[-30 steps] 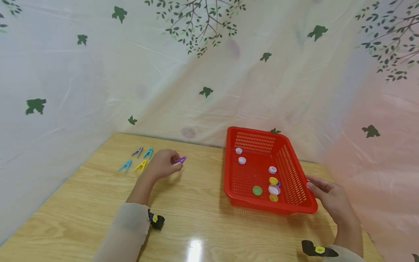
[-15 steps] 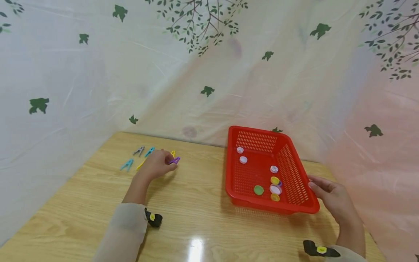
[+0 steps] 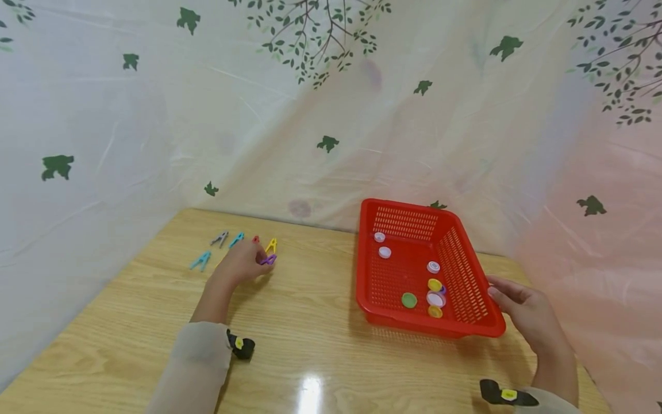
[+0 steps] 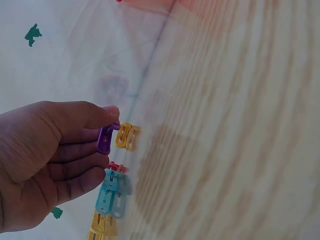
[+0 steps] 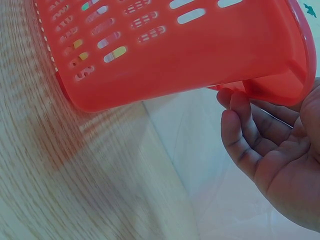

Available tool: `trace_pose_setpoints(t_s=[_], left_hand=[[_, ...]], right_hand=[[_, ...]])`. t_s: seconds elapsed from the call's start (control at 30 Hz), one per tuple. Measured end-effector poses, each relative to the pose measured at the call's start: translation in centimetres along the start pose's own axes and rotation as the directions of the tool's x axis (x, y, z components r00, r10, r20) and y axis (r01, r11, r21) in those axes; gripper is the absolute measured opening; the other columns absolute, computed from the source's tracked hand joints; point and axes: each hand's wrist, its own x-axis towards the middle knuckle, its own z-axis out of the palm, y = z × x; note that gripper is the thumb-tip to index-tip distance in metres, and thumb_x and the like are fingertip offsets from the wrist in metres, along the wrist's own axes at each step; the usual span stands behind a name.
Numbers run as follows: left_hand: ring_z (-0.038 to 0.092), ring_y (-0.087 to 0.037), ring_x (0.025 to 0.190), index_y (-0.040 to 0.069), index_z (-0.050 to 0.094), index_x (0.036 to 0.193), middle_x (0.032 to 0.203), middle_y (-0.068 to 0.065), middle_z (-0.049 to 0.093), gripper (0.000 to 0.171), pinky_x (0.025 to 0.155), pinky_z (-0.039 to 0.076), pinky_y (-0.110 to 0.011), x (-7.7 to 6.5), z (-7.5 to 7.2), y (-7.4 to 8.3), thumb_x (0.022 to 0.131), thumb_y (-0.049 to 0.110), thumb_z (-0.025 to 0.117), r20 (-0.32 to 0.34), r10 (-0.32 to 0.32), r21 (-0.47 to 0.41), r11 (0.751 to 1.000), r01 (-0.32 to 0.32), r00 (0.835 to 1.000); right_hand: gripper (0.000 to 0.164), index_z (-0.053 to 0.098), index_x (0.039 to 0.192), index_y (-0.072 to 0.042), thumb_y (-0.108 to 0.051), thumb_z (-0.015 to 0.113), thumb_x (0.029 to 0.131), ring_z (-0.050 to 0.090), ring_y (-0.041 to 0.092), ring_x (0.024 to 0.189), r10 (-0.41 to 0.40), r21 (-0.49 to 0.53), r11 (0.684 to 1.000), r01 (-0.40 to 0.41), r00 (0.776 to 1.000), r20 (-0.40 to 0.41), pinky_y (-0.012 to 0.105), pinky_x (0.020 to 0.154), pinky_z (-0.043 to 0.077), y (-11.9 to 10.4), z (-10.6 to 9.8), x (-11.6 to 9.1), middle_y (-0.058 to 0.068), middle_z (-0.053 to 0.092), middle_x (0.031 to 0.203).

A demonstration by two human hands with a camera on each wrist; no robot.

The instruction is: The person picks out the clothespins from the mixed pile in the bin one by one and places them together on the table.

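My left hand [image 3: 239, 264] pinches a purple clothespin [image 4: 105, 139] between thumb and fingers, low over the left part of the table. Right beyond it stands a yellow clothespin [image 3: 272, 246], with a red one partly hidden behind the knuckles. Blue clothespins [image 3: 200, 260] and a grey one [image 3: 219, 238] lie to the left of this hand; another yellow one is mostly covered by it in the head view. On the right, my right hand [image 3: 532, 316] grips the rim of a red plastic basket [image 3: 429, 329], fingers curled under the edge in the right wrist view.
Inside the basket lie several bottle caps: white ones [image 3: 384, 252], a green one [image 3: 409, 300], and yellow ones [image 3: 435, 311] at the right. The wooden table [image 3: 310, 322] meets a leaf-patterned cloth [image 3: 258, 144] at the back.
My left hand has moved left and slightly down with the purple clothespin, so the yellow and red clothespins beyond it now show. The right hand stays at the basket's rim.
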Motion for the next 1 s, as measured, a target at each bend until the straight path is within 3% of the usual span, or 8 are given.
trace_pose_setpoints(t_s=[0.4, 0.63, 0.83, 1.0], left_hand=[[0.054, -0.019, 0.069, 0.003, 0.075, 0.084, 0.075, -0.002, 0.066, 0.022, 0.063, 0.045, -0.031, 0.05, 0.35, 0.04, 0.088, 0.024, 0.081, 0.064, -0.048, 0.061, 0.997, 0.044, 0.997], [0.053, -0.019, 0.069, 0.003, 0.075, 0.084, 0.075, -0.002, 0.065, 0.025, 0.064, 0.043, -0.032, -0.22, 0.12, 0.47, 0.089, 0.026, 0.081, 0.081, -0.062, 0.076, 0.996, 0.056, 0.995], [0.062, -0.023, 0.082, -0.003, 0.075, 0.1, 0.091, -0.009, 0.072, 0.03, 0.078, 0.054, -0.041, -0.38, -0.45, 0.69, 0.087, 0.023, 0.083, 0.074, -0.037, 0.05, 0.998, 0.034, 0.997], [0.064, -0.023, 0.089, -0.001, 0.075, 0.109, 0.096, -0.009, 0.072, 0.032, 0.087, 0.055, -0.045, -0.43, -0.62, 0.68, 0.085, 0.018, 0.085, 0.094, -0.009, 0.013, 1.0, 0.008, 0.996]], right_hand=[[0.071, 0.045, 0.154, -0.008, -0.053, 0.058, 0.101, 0.062, 0.0, 0.097, 0.03, 0.009, 0.999, -0.03, 1.0, -0.002, 0.074, 0.103, 0.035, -0.06, -0.04, 0.09, 0.02, 0.051, 0.15], [0.072, 0.044, 0.155, -0.009, -0.054, 0.057, 0.101, 0.062, 0.009, 0.107, 0.03, -0.004, 1.0, -0.03, 1.0, 0.005, 0.075, 0.102, 0.035, -0.06, -0.03, 0.07, 0.022, 0.046, 0.154], [0.072, 0.044, 0.155, -0.01, -0.055, 0.058, 0.1, 0.061, 0.012, 0.109, 0.038, -0.004, 0.999, -0.038, 0.999, 0.007, 0.076, 0.101, 0.034, -0.02, -0.05, 0.12, 0.021, 0.047, 0.153], [0.072, 0.044, 0.155, -0.009, -0.055, 0.058, 0.1, 0.061, 0.01, 0.107, 0.037, -0.004, 0.999, -0.037, 0.999, 0.005, 0.075, 0.102, 0.035, -0.04, -0.06, 0.08, 0.022, 0.048, 0.153]])
